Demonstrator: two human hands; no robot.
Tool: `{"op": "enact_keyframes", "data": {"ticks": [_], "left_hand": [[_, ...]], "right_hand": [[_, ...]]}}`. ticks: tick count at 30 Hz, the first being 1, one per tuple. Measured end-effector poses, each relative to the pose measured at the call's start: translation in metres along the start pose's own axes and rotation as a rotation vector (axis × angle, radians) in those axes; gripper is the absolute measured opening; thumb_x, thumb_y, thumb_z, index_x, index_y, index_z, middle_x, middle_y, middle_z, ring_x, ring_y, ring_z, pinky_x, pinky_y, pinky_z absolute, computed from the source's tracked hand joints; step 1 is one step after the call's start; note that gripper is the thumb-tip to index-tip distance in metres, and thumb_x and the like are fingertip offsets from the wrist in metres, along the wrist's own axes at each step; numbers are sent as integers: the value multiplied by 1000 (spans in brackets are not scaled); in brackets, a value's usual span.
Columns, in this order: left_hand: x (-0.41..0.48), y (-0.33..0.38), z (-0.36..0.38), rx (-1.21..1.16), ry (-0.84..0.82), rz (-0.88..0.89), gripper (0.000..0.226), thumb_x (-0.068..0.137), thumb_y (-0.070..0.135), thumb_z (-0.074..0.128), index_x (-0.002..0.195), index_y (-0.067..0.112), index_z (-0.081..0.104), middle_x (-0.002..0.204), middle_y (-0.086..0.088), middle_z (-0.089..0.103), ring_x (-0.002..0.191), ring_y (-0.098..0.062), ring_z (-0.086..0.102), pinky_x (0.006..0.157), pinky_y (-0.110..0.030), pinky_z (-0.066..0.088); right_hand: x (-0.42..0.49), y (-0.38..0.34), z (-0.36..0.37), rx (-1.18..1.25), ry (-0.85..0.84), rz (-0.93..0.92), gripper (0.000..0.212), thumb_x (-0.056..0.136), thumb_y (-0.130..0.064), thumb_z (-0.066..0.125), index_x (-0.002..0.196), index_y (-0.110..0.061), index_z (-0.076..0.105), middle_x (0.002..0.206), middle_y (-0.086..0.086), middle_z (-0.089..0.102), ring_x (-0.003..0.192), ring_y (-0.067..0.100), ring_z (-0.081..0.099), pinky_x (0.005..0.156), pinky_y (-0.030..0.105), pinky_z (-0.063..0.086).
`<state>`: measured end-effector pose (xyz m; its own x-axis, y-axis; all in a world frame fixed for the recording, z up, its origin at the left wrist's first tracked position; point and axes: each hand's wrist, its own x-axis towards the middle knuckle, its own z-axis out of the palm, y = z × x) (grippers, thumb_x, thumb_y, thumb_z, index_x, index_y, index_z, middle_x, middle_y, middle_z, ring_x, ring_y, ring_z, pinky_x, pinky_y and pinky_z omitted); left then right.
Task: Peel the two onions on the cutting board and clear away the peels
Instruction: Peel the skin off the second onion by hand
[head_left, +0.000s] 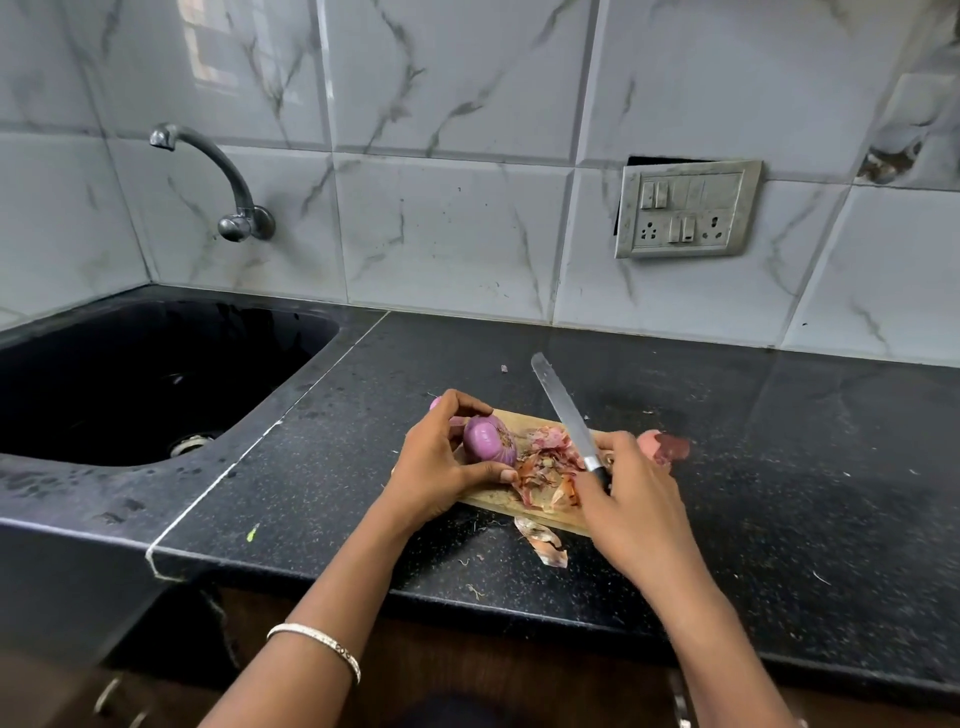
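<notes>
My left hand (441, 462) holds a purple peeled onion (488, 440) between fingers and thumb, just above the left end of the wooden cutting board (498, 496). Behind that hand a bit of a second purple onion (435, 402) peeks out. My right hand (631, 499) grips the black handle of a long knife (561, 402), its blade pointing up and away to the left. A heap of dry reddish peels (548, 462) lies on the board between my hands. One loose peel (543, 540) lies on the counter in front of the board.
A pinkish onion piece with a dark skin scrap (665, 447) lies on the black counter (779, 467) right of the board. A black sink (145, 374) with a wall tap (228, 182) is at the left. A switch plate (685, 208) is on the tiled wall.
</notes>
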<state>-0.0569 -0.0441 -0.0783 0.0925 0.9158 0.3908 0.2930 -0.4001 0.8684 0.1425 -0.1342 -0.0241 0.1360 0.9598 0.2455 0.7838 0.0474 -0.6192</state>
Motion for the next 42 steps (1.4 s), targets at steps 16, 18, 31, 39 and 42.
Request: {"op": "enact_keyframes", "data": {"ticks": [16,18,31,39,42], "left_hand": [[-3,6,0,-56,46,-19,74,52,33,94,114,17,57,113,4,70,104,-10,71,92,-34,60],[-3,6,1,-61,57,-25,72,52,30,95,112,19,57,111,3,71,104,-10,71,92,-33,60],[0,2,0,-73,58,-45,69,53,14,96,115,14,66,112,9,71,102,-11,72,89,-25,59],[3,1,-2,-108,56,-60,65,52,13,97,111,13,68,103,15,74,93,-13,75,83,-23,59],[3,3,-3,-102,51,-45,65,52,22,95,110,14,69,104,19,72,93,-12,74,84,-23,59]], "right_hand": [[-22,-25,29,6,-210,-146,53,109,-36,28,158,-46,11,117,1,66,110,23,55,90,40,48],[-26,-25,34,-14,-207,-146,54,109,-37,26,157,-48,5,99,1,63,95,21,56,81,40,49],[-30,-23,37,7,-117,-157,39,107,-32,30,139,-45,12,82,2,62,71,21,59,64,43,49],[-23,-25,41,-60,-126,-170,29,107,-31,30,133,-39,19,83,4,60,75,27,59,64,44,47],[-12,-31,43,-80,-97,-196,19,107,-31,30,125,-36,24,86,4,60,79,30,57,66,45,46]]}}
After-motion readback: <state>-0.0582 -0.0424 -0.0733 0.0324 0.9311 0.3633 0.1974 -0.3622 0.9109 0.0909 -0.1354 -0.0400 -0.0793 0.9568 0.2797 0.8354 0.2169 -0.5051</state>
